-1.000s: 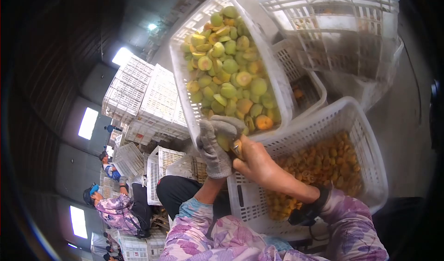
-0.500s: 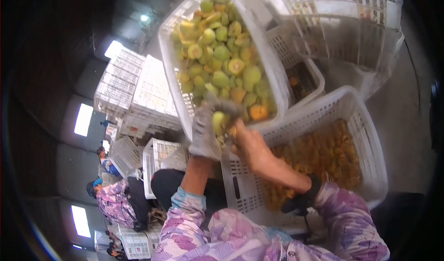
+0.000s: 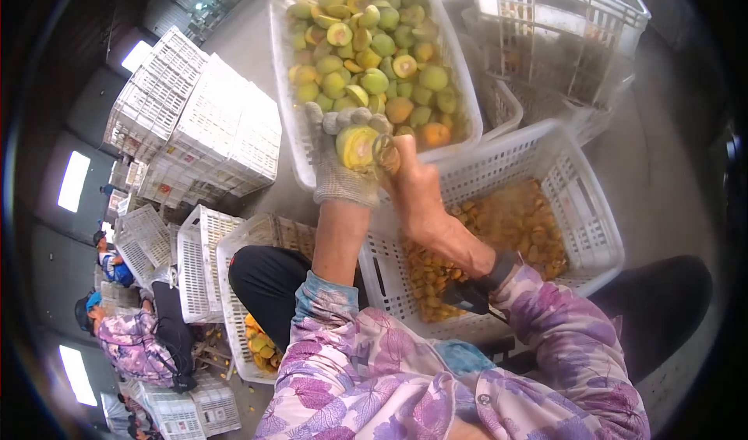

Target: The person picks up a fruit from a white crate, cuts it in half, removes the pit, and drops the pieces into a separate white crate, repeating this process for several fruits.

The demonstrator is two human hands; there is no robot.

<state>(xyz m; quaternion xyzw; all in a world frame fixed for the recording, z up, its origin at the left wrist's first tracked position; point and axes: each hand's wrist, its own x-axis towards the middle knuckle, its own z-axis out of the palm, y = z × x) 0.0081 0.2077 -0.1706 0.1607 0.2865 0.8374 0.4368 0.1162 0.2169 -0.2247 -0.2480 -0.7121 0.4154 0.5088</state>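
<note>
My left hand (image 3: 340, 159), in a grey knit glove, is closed around a cut green-yellow fruit (image 3: 356, 146) with its pale flesh facing up. My bare right hand (image 3: 411, 187) presses against that fruit from the right, with a small tool or stone (image 3: 386, 151) at its fingertips; I cannot tell which. Both hands hover over the near rim of a white crate (image 3: 284, 81) full of green and yellow fruit halves (image 3: 366, 46). To the lower right stands a white crate (image 3: 592, 198) holding small orange-brown pieces (image 3: 506, 229).
Empty white crates (image 3: 195, 128) are stacked at the left, and more stand at the top right (image 3: 561, 27). A crate (image 3: 234, 300) by my knee holds a few fruits. Other people in patterned sleeves (image 3: 128, 339) sit at the lower left.
My hands and the fruit have risen in the picture as my head tipped down. The fruit now shows its cut face, with my right fingers at its edge.
</note>
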